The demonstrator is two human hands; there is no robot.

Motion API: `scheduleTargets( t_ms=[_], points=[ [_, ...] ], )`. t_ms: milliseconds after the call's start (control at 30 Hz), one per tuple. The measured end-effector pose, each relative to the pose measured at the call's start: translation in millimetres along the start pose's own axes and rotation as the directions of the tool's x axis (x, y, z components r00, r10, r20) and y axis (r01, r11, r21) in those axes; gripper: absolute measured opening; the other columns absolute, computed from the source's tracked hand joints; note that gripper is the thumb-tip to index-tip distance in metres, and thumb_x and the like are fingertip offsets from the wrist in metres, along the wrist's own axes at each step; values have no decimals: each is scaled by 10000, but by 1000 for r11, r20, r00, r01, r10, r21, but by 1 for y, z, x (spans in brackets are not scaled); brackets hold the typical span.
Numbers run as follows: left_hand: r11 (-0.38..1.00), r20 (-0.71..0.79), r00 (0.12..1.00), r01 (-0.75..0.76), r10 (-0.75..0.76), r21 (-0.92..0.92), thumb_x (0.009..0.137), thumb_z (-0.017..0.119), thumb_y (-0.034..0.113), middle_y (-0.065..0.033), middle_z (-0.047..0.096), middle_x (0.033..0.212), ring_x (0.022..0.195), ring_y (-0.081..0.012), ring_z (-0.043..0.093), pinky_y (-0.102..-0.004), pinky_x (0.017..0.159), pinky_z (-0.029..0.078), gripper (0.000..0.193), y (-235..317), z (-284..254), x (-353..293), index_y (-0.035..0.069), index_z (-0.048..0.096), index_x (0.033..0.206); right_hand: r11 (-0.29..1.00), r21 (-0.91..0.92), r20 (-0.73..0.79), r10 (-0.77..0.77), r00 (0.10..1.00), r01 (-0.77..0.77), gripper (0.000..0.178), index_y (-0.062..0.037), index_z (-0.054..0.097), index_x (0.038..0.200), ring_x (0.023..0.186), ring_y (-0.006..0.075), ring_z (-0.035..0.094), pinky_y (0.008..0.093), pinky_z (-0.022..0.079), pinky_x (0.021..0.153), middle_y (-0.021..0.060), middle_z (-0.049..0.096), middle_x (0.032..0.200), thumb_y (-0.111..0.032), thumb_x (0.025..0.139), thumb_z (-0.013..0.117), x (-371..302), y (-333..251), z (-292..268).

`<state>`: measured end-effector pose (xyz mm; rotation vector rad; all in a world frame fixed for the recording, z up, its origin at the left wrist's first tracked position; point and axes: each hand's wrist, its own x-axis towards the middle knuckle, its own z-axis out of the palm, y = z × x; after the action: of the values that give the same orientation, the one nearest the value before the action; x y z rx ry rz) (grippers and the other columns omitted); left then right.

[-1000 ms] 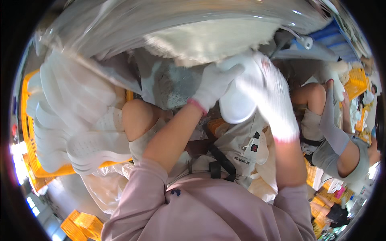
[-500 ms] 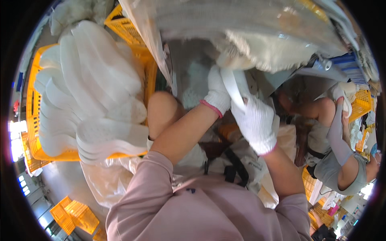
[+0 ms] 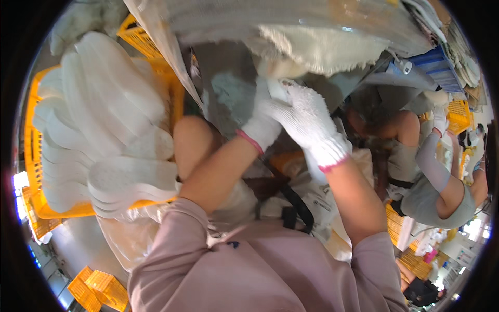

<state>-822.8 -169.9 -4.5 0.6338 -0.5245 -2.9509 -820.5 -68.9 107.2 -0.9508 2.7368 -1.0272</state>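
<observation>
Left hand (image 3: 264, 122), right hand (image 3: 311, 119): white-knit-gloved, both gripping smooth white sole-shaped piece (image 3: 315, 171), mostly hidden
Print on off-white cloth (image 3: 325, 209): blurred, unreadable

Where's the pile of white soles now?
In the head view, the white soles lie in the yellow crate at the left, beside a bare knee and left of the gloved left hand.
</observation>
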Motion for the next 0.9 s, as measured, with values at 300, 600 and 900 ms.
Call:
scheduleTargets(
  t_ms=[300,600,900],
  points=[
    [996,200,980,13,6,-93,1023,518,489,-257,619,1342,1229,-452,622,-577,989,537,583,14,-15,33,-7,584,1322,652,548,524,221,822,-525,445,-3,681,1279,1002,314,743,436,585,864,188,760,1125,-252,919,759,7,-7,-12],
    [913,264,907,376,-327,-161,1020,394,662,-324,583,1363,1195,-536,614,-692,922,548,779,-14,-38,18,6,520,1421,992,-121,-54,37,998,-44,450,-31,711,1192,907,413,737,460,598,817,196,745,997,-244,826,867,-87,-27,-1],
    [994,252,962,112,-104,-18,1065,331,648,-358,669,1064,958,-551,698,-636,881,596,806,-20,-56,61,-67,537,1374,977,-213,-76,-40,996,23,426,-64,767,1139,866,364,778,438,629,777,164,793,965,-298,801,880,-17,-19,-10]
  ],
)
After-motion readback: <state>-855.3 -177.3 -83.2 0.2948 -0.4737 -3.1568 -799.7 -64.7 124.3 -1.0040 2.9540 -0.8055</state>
